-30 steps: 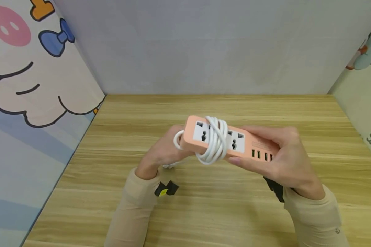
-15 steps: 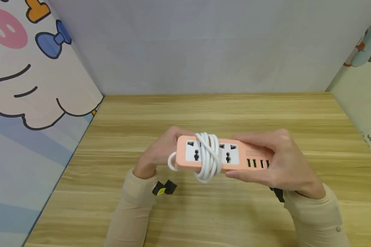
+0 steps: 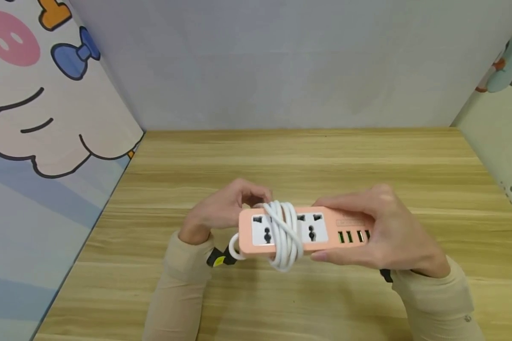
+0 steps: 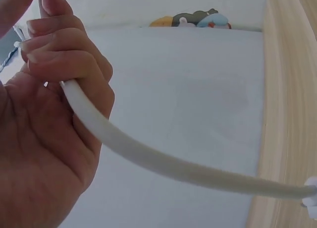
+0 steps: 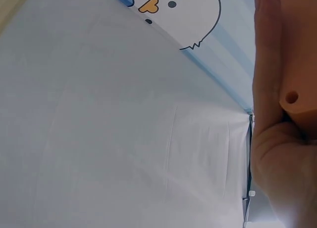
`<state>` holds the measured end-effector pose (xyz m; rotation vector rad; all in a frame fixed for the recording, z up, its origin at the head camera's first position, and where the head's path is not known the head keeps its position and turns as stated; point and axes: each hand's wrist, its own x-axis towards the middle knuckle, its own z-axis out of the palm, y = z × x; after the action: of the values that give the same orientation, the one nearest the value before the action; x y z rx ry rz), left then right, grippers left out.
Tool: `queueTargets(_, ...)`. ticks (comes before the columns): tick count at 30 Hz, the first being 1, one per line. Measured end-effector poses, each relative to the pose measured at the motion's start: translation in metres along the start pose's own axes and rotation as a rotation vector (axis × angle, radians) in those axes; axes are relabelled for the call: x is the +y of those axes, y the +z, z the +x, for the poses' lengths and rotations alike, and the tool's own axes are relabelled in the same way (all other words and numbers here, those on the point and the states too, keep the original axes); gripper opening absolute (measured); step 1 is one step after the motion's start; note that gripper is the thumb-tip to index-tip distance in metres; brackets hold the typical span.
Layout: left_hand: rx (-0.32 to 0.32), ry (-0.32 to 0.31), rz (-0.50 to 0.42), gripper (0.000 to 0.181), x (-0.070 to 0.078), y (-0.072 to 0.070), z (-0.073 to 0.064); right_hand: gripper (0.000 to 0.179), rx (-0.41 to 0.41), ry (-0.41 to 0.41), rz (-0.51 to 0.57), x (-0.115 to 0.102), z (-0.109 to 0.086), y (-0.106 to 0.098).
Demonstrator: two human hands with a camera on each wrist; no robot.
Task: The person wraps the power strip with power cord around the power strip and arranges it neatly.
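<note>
A peach-coloured power strip (image 3: 320, 232) is held above the table, its white sockets and USB ports facing up. White cord (image 3: 286, 239) wraps in several turns around its left half. My right hand (image 3: 388, 232) grips the strip's right end, thumb along the near side and fingers at the far side. Behind the left end is my left hand (image 3: 219, 206). In the left wrist view, that hand's curled fingers (image 4: 69, 64) hold a length of the cord (image 4: 163, 163), which runs to a white piece at the right edge, too cut off to tell. The right wrist view shows the strip's end (image 5: 302, 54) against the palm.
The wood-grain table (image 3: 294, 303) lies beneath both hands. A plain pale wall (image 3: 298, 66) stands at its back edge. Cartoon-printed panels flank it, one on the left (image 3: 68, 109) and one on the right (image 3: 507, 142). Black straps (image 3: 224, 258) show near the wrists.
The power strip has come lower and nearer, slightly left, and its tilt has levelled out. The right hand moved down with it. More of the left hand's curled fingers now shows behind the strip.
</note>
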<state>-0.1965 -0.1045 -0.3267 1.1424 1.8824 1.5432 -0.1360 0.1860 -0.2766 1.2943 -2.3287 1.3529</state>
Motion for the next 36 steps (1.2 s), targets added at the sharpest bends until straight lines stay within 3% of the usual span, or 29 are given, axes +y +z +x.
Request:
queueTargets(4,0.041,-0.089,0.012,0.002,-0.003,0.0,0.002,0.051,-0.036,-0.004,0.019,-0.001,-0.001,0.001)
queueTargets(7,0.068,-0.146,0.012,0.009,-0.005,0.001,0.003,0.051,-0.063,0.0,0.03,-0.002,-0.001,0.002)
queueTargets(14,0.116,-0.2,0.061,0.013,-0.007,0.001,0.004,0.05,-0.063,-0.028,0.019,-0.003,-0.001,0.005)
queueTargets(17,0.09,-0.182,0.056,0.012,-0.007,0.001,0.003,0.049,-0.085,-0.041,0.018,-0.003,-0.002,0.005)
queueTargets(21,0.038,-0.105,0.084,0.006,-0.003,0.0,0.001,0.05,-0.11,-0.073,0.034,-0.002,-0.003,0.004)
queueTargets(25,0.042,-0.054,0.131,0.005,0.002,0.0,0.0,0.052,-0.129,-0.072,0.028,-0.003,-0.003,0.002)
queueTargets(28,0.098,-0.072,0.17,0.006,0.003,0.001,0.0,0.053,-0.155,-0.041,0.021,-0.003,-0.003,0.001)
queueTargets(33,0.29,-0.155,0.286,0.024,0.003,0.005,0.0,0.051,-0.204,-0.012,0.046,-0.004,-0.002,0.002)
queueTargets(36,0.381,-0.157,0.33,0.032,0.003,0.006,0.001,0.05,-0.215,-0.017,0.059,-0.003,-0.002,0.003)
